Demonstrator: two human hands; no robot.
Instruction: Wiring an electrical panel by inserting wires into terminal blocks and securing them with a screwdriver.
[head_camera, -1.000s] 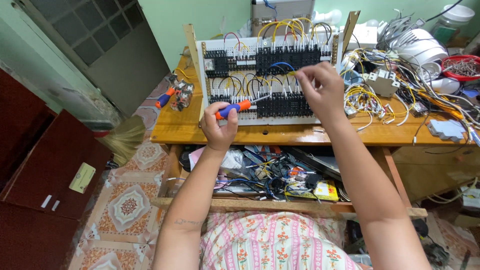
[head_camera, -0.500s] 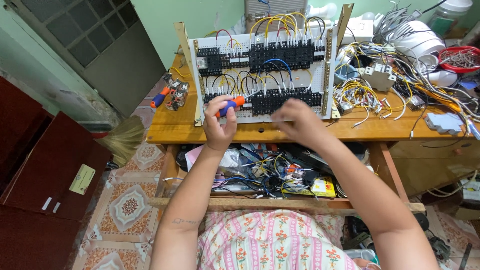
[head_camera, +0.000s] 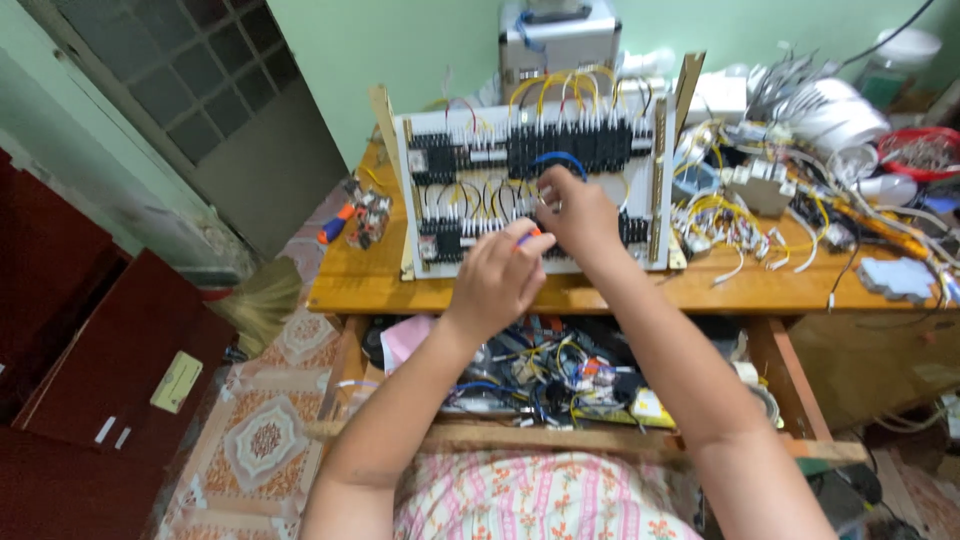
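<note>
Since a second ago we have brought both hands together at the wiring board (head_camera: 655, 150). Our left hand (head_camera: 497, 283), clenched on the orange-handled screwdriver (head_camera: 528, 238), now points it at the lower terminal row; the work has reached tightening. Our right hand (head_camera: 578, 212) pinches a wire there. Board: white, upright, matte black blocks, glossy yellow loops; grained wooden table (head_camera: 620, 293).

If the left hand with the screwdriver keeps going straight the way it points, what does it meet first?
Probably the lower row of black terminal blocks on the white wiring board; the left hand and its screwdriver aim there, though depth is unclear.
</note>
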